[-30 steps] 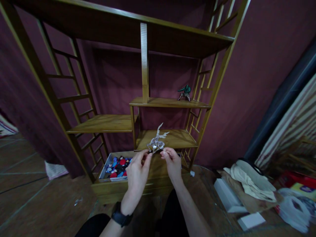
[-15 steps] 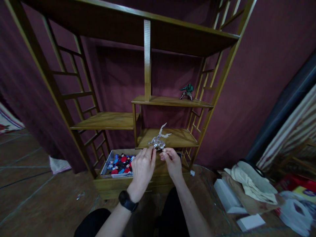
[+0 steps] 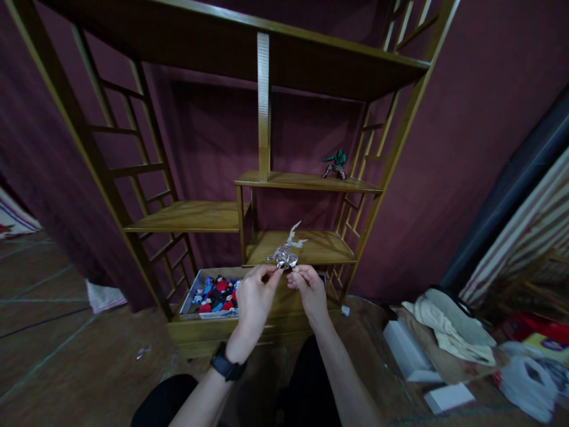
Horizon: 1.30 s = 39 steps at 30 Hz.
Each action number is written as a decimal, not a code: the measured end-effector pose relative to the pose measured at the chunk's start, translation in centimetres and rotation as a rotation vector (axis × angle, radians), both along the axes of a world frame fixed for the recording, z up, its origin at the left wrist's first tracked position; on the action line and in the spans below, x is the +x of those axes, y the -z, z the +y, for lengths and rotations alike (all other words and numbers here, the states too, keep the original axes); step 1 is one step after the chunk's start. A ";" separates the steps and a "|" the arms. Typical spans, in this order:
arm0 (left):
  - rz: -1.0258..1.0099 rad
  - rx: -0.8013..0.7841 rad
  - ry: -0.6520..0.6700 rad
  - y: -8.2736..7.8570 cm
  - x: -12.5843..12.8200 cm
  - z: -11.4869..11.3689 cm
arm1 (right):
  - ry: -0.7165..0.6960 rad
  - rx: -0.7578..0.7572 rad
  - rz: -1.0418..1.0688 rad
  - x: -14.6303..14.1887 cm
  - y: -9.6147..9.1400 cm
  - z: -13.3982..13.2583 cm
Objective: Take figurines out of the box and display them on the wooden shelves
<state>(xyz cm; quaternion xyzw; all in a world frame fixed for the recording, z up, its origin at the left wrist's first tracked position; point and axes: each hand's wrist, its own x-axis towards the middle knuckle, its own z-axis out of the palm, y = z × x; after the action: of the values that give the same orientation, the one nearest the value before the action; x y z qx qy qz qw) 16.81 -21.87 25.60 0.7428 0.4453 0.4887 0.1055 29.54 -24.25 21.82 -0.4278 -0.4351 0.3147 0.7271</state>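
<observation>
A small clear, silvery figurine (image 3: 285, 253) with pale wing-like parts is held up in front of a wooden shelf unit (image 3: 262, 178). My left hand (image 3: 254, 296), with a black watch on the wrist, pinches its lower left side. My right hand (image 3: 307, 289) pinches its lower right side. Both hands hover just above the lowest shelf (image 3: 329, 249). Below and to the left lies an open box (image 3: 212, 295) full of small red, blue and black pieces. A green figurine (image 3: 334, 164) stands on the upper right shelf.
White boxes (image 3: 402, 350), a beige cloth (image 3: 444, 329) and plastic bags (image 3: 527, 376) lie on the floor at the right. A folded cloth (image 3: 102, 295) lies at the left by the shelf's leg. My dark-clad knees are at the bottom edge.
My hands and the clear figurine have shifted slightly, drawing a little closer to the lowest shelf. The view has risen a bit.
</observation>
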 end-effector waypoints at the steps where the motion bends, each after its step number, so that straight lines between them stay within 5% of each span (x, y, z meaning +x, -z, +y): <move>1: -0.011 -0.015 0.003 0.0 0.0 0.0 | -0.006 0.000 0.001 0.0 0.0 0.0; 9: -0.093 -0.060 0.072 -0.2 -0.2 0.1 | -0.016 -0.003 0.000 0.0 -0.3 -0.2; 17: -0.301 -0.188 0.114 0.6 -0.3 1.5 | -0.030 0.011 -0.078 -0.2 -2.5 -1.4; 26: -0.446 -0.304 0.253 -1.0 0.0 0.6 | 0.085 0.098 -0.135 0.1 -3.8 -2.5; 39: -0.207 -0.044 0.283 -4.5 2.7 -1.3 | 0.251 0.159 -0.256 4.2 -6.1 -3.4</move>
<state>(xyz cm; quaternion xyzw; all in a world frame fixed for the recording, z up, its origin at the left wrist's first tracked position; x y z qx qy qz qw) 19.52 -23.21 30.09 0.7413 0.3335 0.5330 0.2350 33.76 -27.61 27.96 -0.4565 -0.4907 0.1293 0.7309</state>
